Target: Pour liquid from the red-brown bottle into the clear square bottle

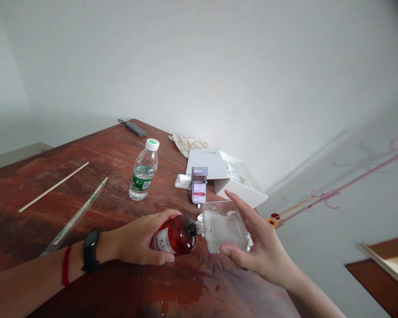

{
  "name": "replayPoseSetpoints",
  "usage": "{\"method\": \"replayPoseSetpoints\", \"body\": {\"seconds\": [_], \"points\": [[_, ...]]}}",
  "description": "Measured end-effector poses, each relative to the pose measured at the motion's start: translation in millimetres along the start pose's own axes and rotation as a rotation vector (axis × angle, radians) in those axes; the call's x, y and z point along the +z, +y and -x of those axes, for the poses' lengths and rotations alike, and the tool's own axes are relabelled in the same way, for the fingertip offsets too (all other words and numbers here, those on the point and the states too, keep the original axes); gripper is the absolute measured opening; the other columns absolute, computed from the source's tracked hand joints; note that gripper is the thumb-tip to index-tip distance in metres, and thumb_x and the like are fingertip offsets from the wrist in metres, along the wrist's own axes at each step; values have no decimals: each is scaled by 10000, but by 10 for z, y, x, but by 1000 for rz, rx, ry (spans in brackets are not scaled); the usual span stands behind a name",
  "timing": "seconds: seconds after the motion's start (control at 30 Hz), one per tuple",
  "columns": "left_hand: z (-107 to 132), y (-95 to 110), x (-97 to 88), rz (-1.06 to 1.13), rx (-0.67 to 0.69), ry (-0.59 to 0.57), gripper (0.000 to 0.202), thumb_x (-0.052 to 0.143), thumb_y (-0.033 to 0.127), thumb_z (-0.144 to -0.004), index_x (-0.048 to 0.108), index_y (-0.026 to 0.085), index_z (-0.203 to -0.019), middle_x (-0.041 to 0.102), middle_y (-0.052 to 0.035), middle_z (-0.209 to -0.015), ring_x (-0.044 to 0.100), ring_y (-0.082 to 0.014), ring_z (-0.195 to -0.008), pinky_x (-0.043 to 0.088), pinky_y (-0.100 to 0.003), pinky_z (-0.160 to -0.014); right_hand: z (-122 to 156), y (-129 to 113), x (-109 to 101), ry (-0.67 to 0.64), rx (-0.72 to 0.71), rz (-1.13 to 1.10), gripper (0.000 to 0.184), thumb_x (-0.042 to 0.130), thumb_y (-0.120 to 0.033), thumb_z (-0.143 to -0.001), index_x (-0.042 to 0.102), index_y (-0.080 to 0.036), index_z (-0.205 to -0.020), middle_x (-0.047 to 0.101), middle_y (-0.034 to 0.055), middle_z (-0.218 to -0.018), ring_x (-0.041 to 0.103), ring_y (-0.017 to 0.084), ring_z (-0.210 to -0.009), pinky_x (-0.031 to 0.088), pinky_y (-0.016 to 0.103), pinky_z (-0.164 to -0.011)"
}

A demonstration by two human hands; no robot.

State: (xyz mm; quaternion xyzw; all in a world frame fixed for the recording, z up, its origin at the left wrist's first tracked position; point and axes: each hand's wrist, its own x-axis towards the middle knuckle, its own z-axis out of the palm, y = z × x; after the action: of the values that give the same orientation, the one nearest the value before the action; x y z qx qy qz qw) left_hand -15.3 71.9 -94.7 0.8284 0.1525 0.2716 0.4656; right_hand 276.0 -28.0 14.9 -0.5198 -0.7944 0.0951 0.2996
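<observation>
My left hand is closed around a small bottle of red liquid, tipped on its side with its neck pointing right. The neck touches the rim of a clear square glass, which my right hand grips from the right, tilted toward the bottle. Both are held just above the dark red wooden table. A black watch and a red string sit on my left wrist.
A water bottle with a white cap stands behind my left hand. A phone leans upright against an open white box. Two thin sticks lie at the left, a cloth and a dark device at the back. The tabletop near the glass looks wet.
</observation>
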Motion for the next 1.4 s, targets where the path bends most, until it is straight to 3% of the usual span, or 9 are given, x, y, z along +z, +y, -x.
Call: {"method": "replayPoseSetpoints", "body": {"seconds": [0.3,0.67,1.4], "points": [[-19,60,-50,-50,-25,-31,748,849,360,-783,511,219,-1436,710,-95,-1363,714,-333,-1191,571,-410,-1031,-27,-28,-22,6,-44,15,984,881,-387,-814,412,-290,-1673,639,117,-1567,659,380,-1377,575,512,-1142],[-7,69,-58,-73,-80,-36,774,870,352,-759,511,226,-1433,710,-90,-1374,710,-338,-1214,572,-417,-1047,-41,-73,-33,-18,-69,50,944,847,-422,-859,368,-391,-1672,588,72,-1627,617,347,-1446,501,530,-1219],[-1,98,-108,-123,-125,-61,859,906,368,-735,495,227,-1475,690,-110,-1434,687,-356,-1277,544,-439,-1101,-151,-176,-56,-55,-114,103,927,831,-385,-861,379,-369,-1671,581,85,-1633,610,339,-1457,540,482,-1185]]}}
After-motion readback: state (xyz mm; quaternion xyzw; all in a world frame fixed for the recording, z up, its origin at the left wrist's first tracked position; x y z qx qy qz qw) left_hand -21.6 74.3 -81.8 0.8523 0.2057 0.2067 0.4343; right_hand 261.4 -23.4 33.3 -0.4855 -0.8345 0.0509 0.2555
